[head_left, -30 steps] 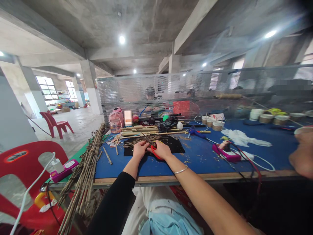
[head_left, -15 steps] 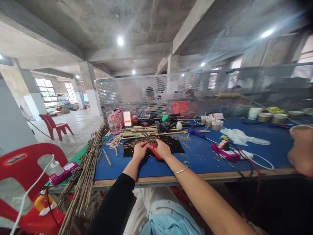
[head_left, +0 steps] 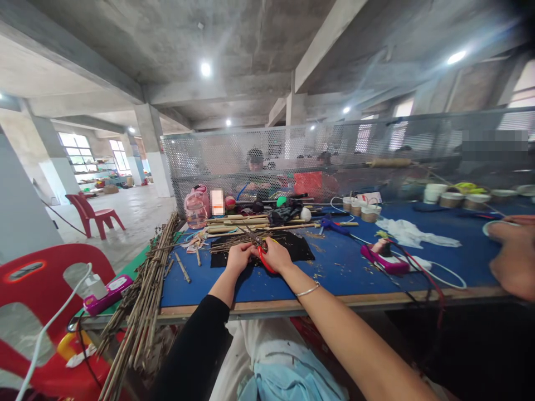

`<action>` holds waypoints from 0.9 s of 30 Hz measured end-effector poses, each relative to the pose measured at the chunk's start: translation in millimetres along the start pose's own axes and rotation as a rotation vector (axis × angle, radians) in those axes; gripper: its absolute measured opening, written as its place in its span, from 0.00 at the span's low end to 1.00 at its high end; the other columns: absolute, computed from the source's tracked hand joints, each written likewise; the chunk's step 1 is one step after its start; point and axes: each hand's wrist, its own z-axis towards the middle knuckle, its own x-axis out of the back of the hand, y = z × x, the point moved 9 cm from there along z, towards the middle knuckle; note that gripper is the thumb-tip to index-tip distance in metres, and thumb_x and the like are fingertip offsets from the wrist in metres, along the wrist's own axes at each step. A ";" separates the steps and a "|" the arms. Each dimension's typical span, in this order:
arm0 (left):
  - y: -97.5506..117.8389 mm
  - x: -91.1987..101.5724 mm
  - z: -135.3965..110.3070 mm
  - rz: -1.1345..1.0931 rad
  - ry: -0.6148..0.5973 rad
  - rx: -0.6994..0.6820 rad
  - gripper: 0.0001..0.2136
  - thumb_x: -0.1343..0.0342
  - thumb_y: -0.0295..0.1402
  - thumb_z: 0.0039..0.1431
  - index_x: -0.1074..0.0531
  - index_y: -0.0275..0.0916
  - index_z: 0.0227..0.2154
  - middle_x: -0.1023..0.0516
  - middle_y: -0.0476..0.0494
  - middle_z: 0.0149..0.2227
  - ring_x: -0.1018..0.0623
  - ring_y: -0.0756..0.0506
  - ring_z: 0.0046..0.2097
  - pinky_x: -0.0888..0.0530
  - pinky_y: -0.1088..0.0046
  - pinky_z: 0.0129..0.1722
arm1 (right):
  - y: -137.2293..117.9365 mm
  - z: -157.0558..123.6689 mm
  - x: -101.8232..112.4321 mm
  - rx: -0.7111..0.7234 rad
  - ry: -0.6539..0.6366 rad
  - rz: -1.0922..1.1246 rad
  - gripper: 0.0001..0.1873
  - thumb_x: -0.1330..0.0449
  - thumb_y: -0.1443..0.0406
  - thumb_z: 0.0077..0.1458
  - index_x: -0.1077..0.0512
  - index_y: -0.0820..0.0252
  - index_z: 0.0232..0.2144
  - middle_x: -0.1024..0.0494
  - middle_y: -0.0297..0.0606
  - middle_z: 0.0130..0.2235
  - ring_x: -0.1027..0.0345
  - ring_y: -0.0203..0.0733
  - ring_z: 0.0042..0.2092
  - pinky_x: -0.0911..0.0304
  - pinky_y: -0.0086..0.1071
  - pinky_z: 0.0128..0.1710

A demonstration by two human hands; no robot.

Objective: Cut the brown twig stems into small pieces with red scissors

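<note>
My right hand [head_left: 276, 255] is closed round red-handled scissors [head_left: 262, 257] over a black cloth [head_left: 298, 248] on the blue table [head_left: 343, 267]. My left hand [head_left: 238, 257], fingers curled, pinches a bundle of thin brown twigs [head_left: 234, 242] that lies across the cloth. The scissor blades point up and left into the twigs between my two hands. A silver bangle sits on my right wrist.
A long bundle of sticks [head_left: 142, 301] leans off the table's left edge. A pink device with cables [head_left: 387, 262], white cloth [head_left: 412, 235], tape rolls [head_left: 361, 209] and a pink bottle [head_left: 197, 207] lie on the table. Another person's hand [head_left: 512, 256] is at right. A mesh screen [head_left: 334, 156] backs the table.
Both hands stay over the cloth; the scissors have shifted slightly up into the twigs. The hand at the right edge has moved a little lower and left.
</note>
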 end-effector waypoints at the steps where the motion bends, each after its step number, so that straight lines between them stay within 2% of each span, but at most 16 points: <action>1: -0.7 0.5 0.1 0.001 0.006 0.007 0.15 0.43 0.38 0.45 0.23 0.32 0.34 0.30 0.49 0.18 0.37 0.55 0.18 0.40 0.79 0.18 | 0.3 -0.3 0.3 -0.007 -0.001 -0.008 0.29 0.51 0.41 0.48 0.35 0.58 0.36 0.26 0.41 0.36 0.31 0.43 0.37 0.45 0.29 0.32; 10: -1.3 3.4 0.2 0.025 0.046 0.017 0.14 0.44 0.35 0.47 0.24 0.33 0.35 0.29 0.48 0.19 0.36 0.54 0.19 0.38 0.79 0.19 | 3.1 0.6 -0.5 -0.075 -0.081 -0.071 0.29 0.53 0.40 0.48 0.33 0.59 0.33 0.25 0.44 0.36 0.30 0.47 0.39 0.43 0.30 0.32; 13: -2.9 2.6 1.9 0.028 0.031 0.009 0.13 0.46 0.35 0.48 0.24 0.33 0.35 0.29 0.48 0.19 0.35 0.54 0.19 0.37 0.79 0.19 | 3.9 1.9 -2.5 -0.067 -0.081 -0.078 0.29 0.54 0.40 0.48 0.33 0.58 0.32 0.24 0.44 0.35 0.30 0.47 0.39 0.43 0.31 0.33; 19: -9.3 3.2 7.1 0.069 0.010 -0.024 0.13 0.48 0.36 0.50 0.24 0.35 0.35 0.27 0.48 0.22 0.35 0.54 0.19 0.36 0.78 0.20 | -0.3 0.7 -4.7 -0.007 -0.056 -0.029 0.30 0.50 0.40 0.46 0.34 0.58 0.37 0.26 0.42 0.39 0.31 0.45 0.40 0.43 0.30 0.34; 27: -8.2 -2.3 5.1 0.063 -0.052 -0.031 0.13 0.48 0.38 0.50 0.24 0.34 0.31 0.29 0.48 0.20 0.35 0.54 0.19 0.37 0.78 0.20 | -4.5 0.7 -2.2 0.029 -0.033 -0.035 0.29 0.48 0.43 0.47 0.34 0.61 0.38 0.27 0.44 0.40 0.33 0.45 0.43 0.43 0.30 0.37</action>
